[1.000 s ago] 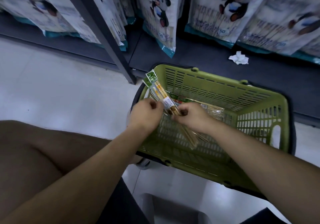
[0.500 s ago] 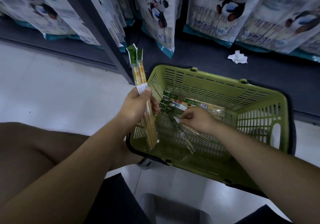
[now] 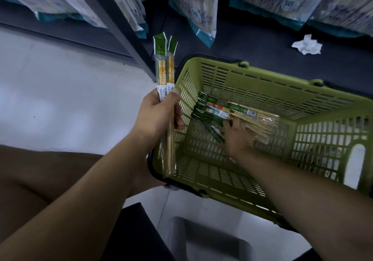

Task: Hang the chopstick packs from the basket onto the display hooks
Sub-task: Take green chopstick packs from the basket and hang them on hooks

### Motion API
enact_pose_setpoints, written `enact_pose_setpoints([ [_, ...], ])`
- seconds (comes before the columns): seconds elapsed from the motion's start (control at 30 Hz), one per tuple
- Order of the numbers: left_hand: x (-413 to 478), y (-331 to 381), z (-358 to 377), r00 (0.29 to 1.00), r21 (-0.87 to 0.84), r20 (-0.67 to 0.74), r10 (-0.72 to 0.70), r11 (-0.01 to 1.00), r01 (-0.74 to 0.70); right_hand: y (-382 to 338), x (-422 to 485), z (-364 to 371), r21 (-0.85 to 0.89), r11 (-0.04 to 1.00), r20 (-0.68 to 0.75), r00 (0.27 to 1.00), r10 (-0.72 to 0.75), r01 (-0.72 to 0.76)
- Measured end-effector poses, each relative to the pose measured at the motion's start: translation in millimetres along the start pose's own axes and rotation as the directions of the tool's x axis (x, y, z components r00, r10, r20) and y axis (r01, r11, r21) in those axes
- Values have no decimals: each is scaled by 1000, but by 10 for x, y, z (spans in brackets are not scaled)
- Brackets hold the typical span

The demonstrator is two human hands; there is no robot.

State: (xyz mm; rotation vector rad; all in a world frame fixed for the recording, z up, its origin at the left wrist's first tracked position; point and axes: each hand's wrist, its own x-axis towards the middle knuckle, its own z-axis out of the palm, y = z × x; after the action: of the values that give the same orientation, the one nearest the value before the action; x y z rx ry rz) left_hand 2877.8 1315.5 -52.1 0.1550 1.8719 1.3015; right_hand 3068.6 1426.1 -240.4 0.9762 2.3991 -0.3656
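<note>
A green plastic basket (image 3: pixel 252 79) stands on the floor before a dark shelf. My left hand (image 3: pixel 157 115) is shut on two long clear chopstick packs (image 3: pixel 166 67) with green header tops, held upright just left of the basket's near-left corner. Several more chopstick packs (image 3: pixel 228 112) lie on the basket's bottom, green ends to the left. My right hand (image 3: pixel 236 137) reaches down inside the basket and rests on those packs, fingers spread over them; whether it grips one cannot be told. No display hooks are in view.
Large white bags with panda pictures (image 3: pixel 199 8) hang or stand along the dark shelf at the top. A crumpled white tissue (image 3: pixel 306 46) lies on the shelf base at the right. A dark shelf post (image 3: pixel 113 24) slants down toward the basket. My knee (image 3: pixel 40 176) fills the lower left.
My left hand has lifted the two packs out to the basket's left and holds them upright. My right hand let go of them and went deeper into the basket onto the remaining packs.
</note>
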Motion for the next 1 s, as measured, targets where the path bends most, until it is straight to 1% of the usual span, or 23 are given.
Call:
enact_pose_setpoints([
  [0.2, -8, 45, 41, 1000, 0, -20, -1, 1000, 1, 26, 13, -30, 63, 997, 27, 999, 38, -40],
  [0.33, -20, 43, 48, 1000, -11, -23, -1, 1000, 1, 21, -12, -102, 33, 996, 69, 994, 81, -84],
  [0.43, -31, 40, 53, 1000, -29, -10, -2, 1000, 1, 81, -23, -138, 37, 998, 99, 994, 42, -46],
  [0.5, -36, 38, 54, 1000, -35, -1, -2, 999, 2, 137, -58, -171, 100, 995, 118, 993, -6, -6],
  [0.6, -46, 37, 65, 1000, -30, 2, -8, 1000, 8, 212, -128, -282, 261, 965, 151, 988, -43, 3],
  [0.7, -54, 47, 80, 1000, -22, 15, -18, 1000, 18, 254, -208, -495, 467, 884, 135, 987, -84, 12],
  [0.77, -65, 52, 102, 996, -49, 64, -56, 997, 59, 204, -277, -710, 621, 783, 67, 993, -96, 34],
  [0.83, -73, 19, 132, 989, -59, 105, -105, 992, 111, 67, -350, -980, 742, 665, -12, 993, -118, 88],
  [0.93, -115, -22, 210, 983, -22, 132, -129, 991, 133, -187, -466, -1354, 830, 529, -110, 981, -161, 180],
  [1.0, -154, -11, 258, 985, -19, 143, -97, 995, 101, -315, -549, -1548, 858, 463, -151, 971, -188, 223],
])
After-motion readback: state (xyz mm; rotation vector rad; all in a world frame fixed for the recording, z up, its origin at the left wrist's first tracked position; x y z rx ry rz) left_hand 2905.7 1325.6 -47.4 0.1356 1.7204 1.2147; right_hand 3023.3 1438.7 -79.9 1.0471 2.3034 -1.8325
